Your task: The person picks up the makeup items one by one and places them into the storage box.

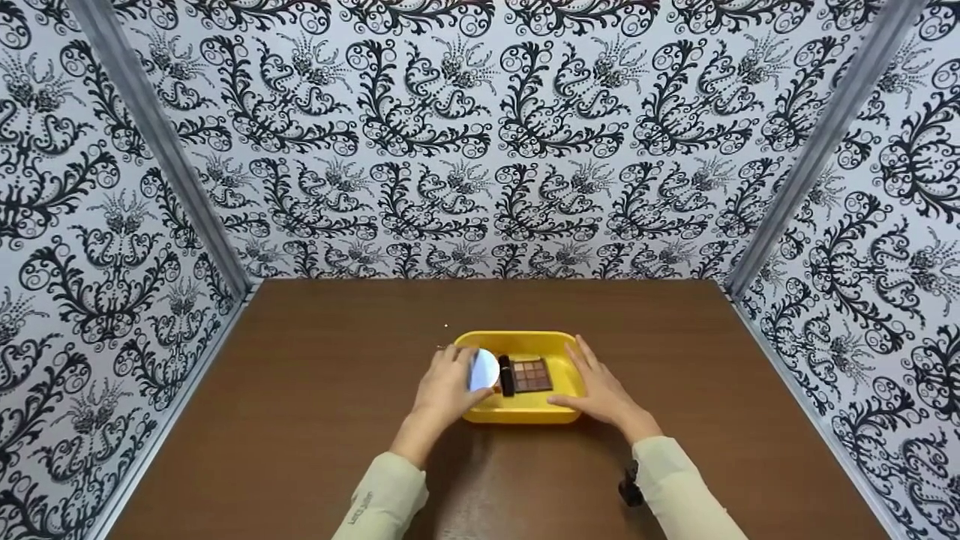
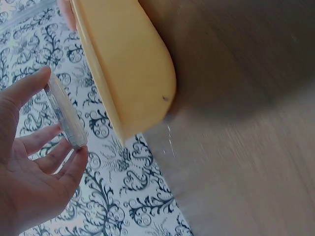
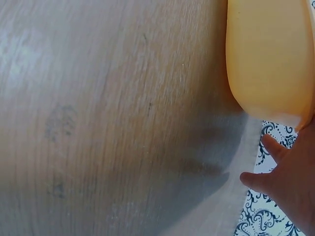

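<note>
A yellow tray (image 1: 517, 416) stands on the table between both hands. My left hand (image 1: 444, 386) pinches a round, flat compact (image 1: 485, 370) with a bright, mirror-like face, over the tray's left end. The left wrist view shows that compact (image 2: 66, 115) edge-on between thumb and fingertips, above the tray's rim. Inside the tray lie a slim black tube (image 1: 506, 376) and, to its right, an eyeshadow palette (image 1: 532, 376) with several brown and beige pans. At the tray's right end is my right hand (image 1: 604, 390), fingers spread along the rim. Something small and orange beneath the compact is mostly hidden.
The brown wooden table (image 1: 315, 420) extends around the tray on all sides. Patterned black-and-white walls (image 1: 487, 150) enclose it at the back and both sides, with grey corner posts (image 1: 161, 135). A dark band sits at the right sleeve (image 1: 679, 480).
</note>
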Motion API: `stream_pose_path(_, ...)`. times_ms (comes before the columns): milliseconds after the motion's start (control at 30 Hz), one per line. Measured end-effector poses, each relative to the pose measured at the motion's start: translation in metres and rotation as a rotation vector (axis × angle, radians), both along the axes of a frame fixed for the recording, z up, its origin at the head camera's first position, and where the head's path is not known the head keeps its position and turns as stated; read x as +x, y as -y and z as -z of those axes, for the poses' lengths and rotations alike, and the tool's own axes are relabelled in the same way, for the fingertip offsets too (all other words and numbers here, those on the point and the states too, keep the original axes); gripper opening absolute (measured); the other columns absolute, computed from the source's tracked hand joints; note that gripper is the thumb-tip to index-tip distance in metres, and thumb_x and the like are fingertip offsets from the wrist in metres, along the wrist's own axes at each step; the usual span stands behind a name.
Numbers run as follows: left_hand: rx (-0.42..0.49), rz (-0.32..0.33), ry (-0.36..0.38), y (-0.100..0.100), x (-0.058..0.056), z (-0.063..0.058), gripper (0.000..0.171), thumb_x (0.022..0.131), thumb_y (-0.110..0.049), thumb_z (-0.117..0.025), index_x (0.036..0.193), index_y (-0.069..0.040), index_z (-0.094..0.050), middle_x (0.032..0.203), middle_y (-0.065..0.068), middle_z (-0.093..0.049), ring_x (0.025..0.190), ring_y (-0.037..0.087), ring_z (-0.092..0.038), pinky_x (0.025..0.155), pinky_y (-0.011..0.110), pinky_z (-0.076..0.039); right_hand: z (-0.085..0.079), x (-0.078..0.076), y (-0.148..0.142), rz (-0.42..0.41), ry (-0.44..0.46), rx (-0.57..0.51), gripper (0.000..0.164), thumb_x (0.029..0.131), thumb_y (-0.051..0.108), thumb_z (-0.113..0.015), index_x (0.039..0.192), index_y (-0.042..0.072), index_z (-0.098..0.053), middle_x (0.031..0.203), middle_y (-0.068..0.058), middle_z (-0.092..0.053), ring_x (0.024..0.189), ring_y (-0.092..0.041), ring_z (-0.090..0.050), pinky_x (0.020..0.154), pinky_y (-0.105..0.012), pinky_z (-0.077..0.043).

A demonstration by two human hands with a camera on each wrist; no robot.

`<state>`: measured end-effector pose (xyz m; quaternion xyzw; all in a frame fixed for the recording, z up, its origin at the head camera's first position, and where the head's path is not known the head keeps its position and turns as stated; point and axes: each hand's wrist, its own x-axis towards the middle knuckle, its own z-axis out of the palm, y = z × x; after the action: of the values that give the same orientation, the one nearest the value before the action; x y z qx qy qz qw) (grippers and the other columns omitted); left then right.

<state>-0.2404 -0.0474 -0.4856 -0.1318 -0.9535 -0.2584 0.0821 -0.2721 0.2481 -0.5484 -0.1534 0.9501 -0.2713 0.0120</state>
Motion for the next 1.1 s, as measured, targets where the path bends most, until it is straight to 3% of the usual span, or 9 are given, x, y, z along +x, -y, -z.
stream_pose_path(300, -0.029, 0.046, 0.055, -0.030, -0.012, 0.014, 0.071, 0.076, -0.034, -0.086, 0.136, -0.008, -0.058, 0.135, 0.014, -0.058, 0.124, 0.032, -0.054, 0.104, 0.048, -0.050, 0.001, -0.002, -0.001, 0.007, -0.009, -0.007, 0.107, 0.081, 0.064, -0.071, 0.161, 0.017, -0.018, 0.170, -0.010, -0.001, 0.148, -0.050, -0.024, 0.117, -0.068, -0.024)
stream_pose_path(433, -0.074, 0.102, 0.072, -0.042, -0.017, 0.021, 0.069, 0.076, -0.035, -0.087, 0.133, -0.008, -0.060, 0.133, 0.015, -0.060, 0.120, 0.033, -0.057, 0.101, 0.046, -0.051, 0.001, -0.003, 0.000, 0.006, -0.007, -0.016, 0.107, 0.081, 0.063, -0.071, 0.161, 0.017, -0.017, 0.170, -0.010, -0.001, 0.148, -0.049, -0.025, 0.117, -0.067, -0.025)
stream_pose_path(633, -0.105, 0.200, 0.159, -0.057, -0.027, 0.024, 0.062, 0.079, -0.040, -0.083, 0.129, -0.009, -0.064, 0.126, 0.012, -0.065, 0.115, 0.028, -0.061, 0.098, 0.042, -0.052, -0.002, 0.000, 0.002, 0.007, -0.027, -0.034, 0.105, 0.083, 0.059, -0.071, 0.161, 0.015, -0.018, 0.169, -0.012, -0.006, 0.146, -0.050, -0.029, 0.115, -0.068, -0.028)
stream_pose_path(700, -0.089, 0.246, 0.190, -0.061, -0.031, 0.026, 0.057, 0.081, -0.038, -0.082, 0.127, -0.010, -0.066, 0.121, 0.009, -0.069, 0.113, 0.025, -0.063, 0.107, 0.044, -0.046, -0.002, 0.002, 0.003, 0.014, -0.045, -0.033, 0.101, 0.085, 0.059, -0.069, 0.161, 0.014, -0.019, 0.169, -0.013, -0.008, 0.144, -0.051, -0.031, 0.114, -0.069, -0.028)
stream_pose_path(800, -0.047, 0.301, 0.230, -0.068, -0.037, 0.030, 0.050, 0.083, -0.037, -0.080, 0.124, -0.010, -0.070, 0.118, 0.006, -0.073, 0.113, 0.022, -0.065, 0.121, 0.053, -0.026, -0.002, 0.002, 0.004, 0.015, -0.065, -0.035, 0.093, 0.090, 0.056, -0.064, 0.161, 0.014, -0.019, 0.169, -0.014, -0.009, 0.142, -0.053, -0.033, 0.113, -0.071, -0.028)
stream_pose_path(900, -0.036, 0.326, 0.242, -0.073, -0.040, 0.033, 0.043, 0.084, -0.039, -0.079, 0.117, -0.011, -0.075, 0.115, 0.003, -0.076, 0.113, 0.022, -0.067, 0.123, 0.064, -0.010, -0.001, 0.002, 0.004, 0.016, -0.062, -0.030, 0.087, 0.095, 0.054, -0.058, 0.161, 0.014, -0.017, 0.169, -0.012, -0.008, 0.141, -0.053, -0.034, 0.112, -0.072, -0.027)
stream_pose_path(1100, -0.015, 0.345, 0.244, -0.082, -0.039, 0.032, 0.036, 0.083, -0.044, -0.078, 0.107, -0.017, -0.080, 0.105, -0.003, -0.078, 0.107, 0.017, -0.069, 0.119, 0.070, -0.004, -0.003, 0.001, 0.003, 0.021, -0.062, -0.021, 0.082, 0.098, 0.051, -0.055, 0.161, 0.014, -0.017, 0.169, -0.010, -0.007, 0.141, -0.052, -0.035, 0.112, -0.072, -0.027)
